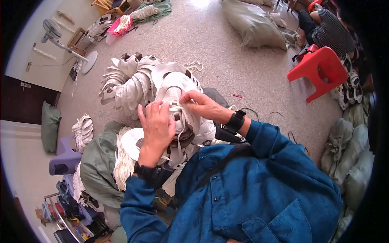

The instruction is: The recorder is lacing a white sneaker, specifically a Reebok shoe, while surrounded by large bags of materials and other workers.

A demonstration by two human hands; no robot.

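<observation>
In front of my chest lies a white shoe upper (173,86), its toe pointing away from me. A white shoelace (180,139) runs through its eyelets and hangs toward me. From the left, my left hand (157,128) bends its fingers over the upper's side, by the eyelets; its fingertips are partly hidden. On the other side, my right hand (204,107) has thumb and forefinger pinched together at the lacing. Just left of the upper, a curved stack of nested white shoe uppers (135,83) rests on the floor. More white laces (123,162) hang in a bundle beside my left wrist.
A green sack (101,166) and a purple stool (65,158) stand at left. Beyond them is a standing fan (87,60). A large sack (255,26) lies ahead. At right are a red stool (318,73), a seated person (332,32) and several pale sacks (352,154).
</observation>
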